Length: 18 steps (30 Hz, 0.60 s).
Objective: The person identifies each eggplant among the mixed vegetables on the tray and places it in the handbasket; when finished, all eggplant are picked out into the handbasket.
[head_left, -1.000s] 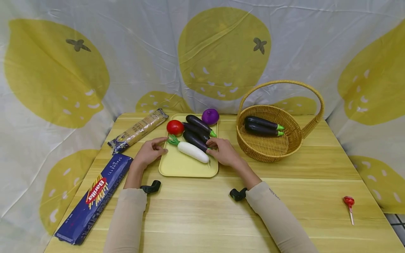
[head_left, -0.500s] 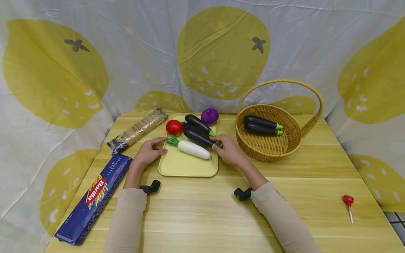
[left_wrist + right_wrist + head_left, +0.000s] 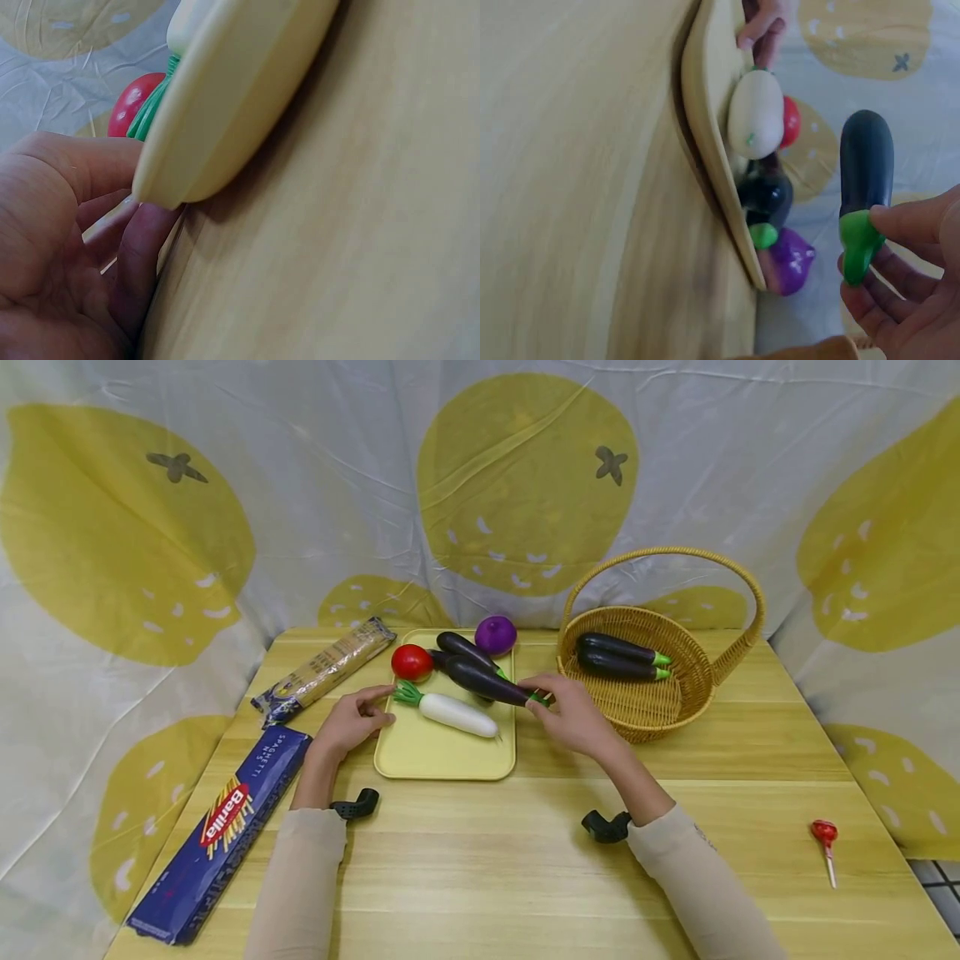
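My right hand (image 3: 568,714) pinches a dark purple eggplant (image 3: 487,682) by its green stem end, raised above the tray; the right wrist view shows this eggplant (image 3: 866,161) apart from the others. At the left edge of the yellow tray (image 3: 442,764), my left hand (image 3: 351,724) holds the rim between thumb and fingers, as the left wrist view shows with the tray rim (image 3: 195,127). On the tray lie a white radish (image 3: 459,716) with green leaves, a red tomato (image 3: 412,662), another eggplant (image 3: 463,648) and a partly hidden dark one. A purple onion-shaped vegetable (image 3: 496,635) sits at the far corner.
To the right stands a wicker basket (image 3: 645,722) with a tall handle and two eggplants (image 3: 618,658) inside. Left of the tray lie a pasta bag (image 3: 326,670) and a blue spaghetti box (image 3: 221,835). A red lollipop (image 3: 825,833) lies at the right. Patterned cloth hangs behind.
My right hand has drawn the eggplant up and rightward from among the others, off the tray. The left hand stays at the tray's edge.
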Each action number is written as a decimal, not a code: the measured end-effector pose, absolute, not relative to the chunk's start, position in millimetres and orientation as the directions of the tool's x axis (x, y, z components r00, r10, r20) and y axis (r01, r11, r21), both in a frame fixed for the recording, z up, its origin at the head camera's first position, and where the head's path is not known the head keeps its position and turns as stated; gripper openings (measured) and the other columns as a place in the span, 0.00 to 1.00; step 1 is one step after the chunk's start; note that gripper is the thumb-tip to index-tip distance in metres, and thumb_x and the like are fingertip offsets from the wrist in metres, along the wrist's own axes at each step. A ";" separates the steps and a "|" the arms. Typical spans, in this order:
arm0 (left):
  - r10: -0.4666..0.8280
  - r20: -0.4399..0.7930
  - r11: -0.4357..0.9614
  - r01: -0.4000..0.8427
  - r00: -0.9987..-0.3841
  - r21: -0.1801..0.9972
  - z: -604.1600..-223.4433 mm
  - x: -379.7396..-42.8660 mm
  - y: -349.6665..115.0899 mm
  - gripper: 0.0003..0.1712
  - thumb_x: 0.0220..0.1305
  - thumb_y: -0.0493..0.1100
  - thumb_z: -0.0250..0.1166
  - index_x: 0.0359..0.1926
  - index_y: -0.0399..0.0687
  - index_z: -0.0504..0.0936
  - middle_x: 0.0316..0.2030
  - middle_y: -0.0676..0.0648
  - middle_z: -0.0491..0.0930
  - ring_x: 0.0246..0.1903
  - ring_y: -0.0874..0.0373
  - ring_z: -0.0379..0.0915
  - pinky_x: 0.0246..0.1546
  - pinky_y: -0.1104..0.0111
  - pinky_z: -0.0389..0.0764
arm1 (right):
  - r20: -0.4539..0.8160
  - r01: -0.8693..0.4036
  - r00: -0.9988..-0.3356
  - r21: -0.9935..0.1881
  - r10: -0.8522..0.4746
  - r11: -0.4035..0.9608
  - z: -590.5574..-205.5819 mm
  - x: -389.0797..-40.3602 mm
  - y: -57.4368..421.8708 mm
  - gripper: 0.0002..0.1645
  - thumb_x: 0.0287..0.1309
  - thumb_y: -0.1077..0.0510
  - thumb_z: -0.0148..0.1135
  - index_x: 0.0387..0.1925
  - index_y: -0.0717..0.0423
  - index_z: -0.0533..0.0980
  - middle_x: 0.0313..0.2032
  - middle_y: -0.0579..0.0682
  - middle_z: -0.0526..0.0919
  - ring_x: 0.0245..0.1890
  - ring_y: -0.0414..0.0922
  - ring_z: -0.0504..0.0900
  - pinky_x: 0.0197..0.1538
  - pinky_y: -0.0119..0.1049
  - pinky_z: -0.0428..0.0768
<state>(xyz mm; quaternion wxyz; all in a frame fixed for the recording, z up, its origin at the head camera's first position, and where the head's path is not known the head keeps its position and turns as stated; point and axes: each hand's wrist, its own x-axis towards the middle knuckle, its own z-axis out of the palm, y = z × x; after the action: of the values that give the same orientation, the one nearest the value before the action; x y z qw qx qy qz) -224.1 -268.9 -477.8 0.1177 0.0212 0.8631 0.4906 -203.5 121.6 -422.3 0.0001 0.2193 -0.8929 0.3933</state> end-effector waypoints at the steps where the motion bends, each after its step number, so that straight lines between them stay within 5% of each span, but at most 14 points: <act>1: 0.153 -0.187 0.519 -0.082 -0.970 0.851 -472.6 -221.8 -267.0 0.33 0.70 0.39 0.67 0.74 0.50 0.72 0.43 0.34 0.82 0.31 0.56 0.73 0.31 0.68 0.80 | 0.179 -0.396 -0.903 -0.701 -0.392 0.593 -420.0 -201.6 125.3 0.19 0.70 0.62 0.63 0.60 0.58 0.81 0.57 0.56 0.84 0.51 0.52 0.83 0.54 0.50 0.83; 10: 0.165 -0.192 0.512 -0.083 -0.967 0.855 -450.9 -211.5 -259.1 0.33 0.69 0.35 0.66 0.74 0.42 0.71 0.40 0.36 0.83 0.31 0.57 0.73 0.29 0.68 0.80 | 0.321 -0.481 -0.876 -0.629 -0.359 0.610 -408.0 -196.6 162.7 0.18 0.66 0.65 0.66 0.57 0.57 0.83 0.52 0.56 0.85 0.49 0.53 0.83 0.50 0.50 0.82; 18: 0.151 -0.204 0.515 -0.099 -0.967 0.852 -453.9 -214.7 -259.0 0.33 0.69 0.35 0.66 0.73 0.43 0.72 0.40 0.36 0.82 0.30 0.56 0.73 0.30 0.68 0.81 | 0.278 -0.412 -0.911 -0.610 -0.304 0.677 -400.5 -196.3 203.3 0.19 0.69 0.63 0.64 0.60 0.56 0.81 0.58 0.59 0.82 0.58 0.60 0.80 0.56 0.59 0.79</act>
<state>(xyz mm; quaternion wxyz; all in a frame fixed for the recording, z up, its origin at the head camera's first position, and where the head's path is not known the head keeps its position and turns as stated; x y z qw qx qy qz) -214.7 -259.0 -453.9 0.1268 0.0149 0.8609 0.4924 -196.3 203.3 -400.5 0.0771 0.1960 -0.9123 0.3512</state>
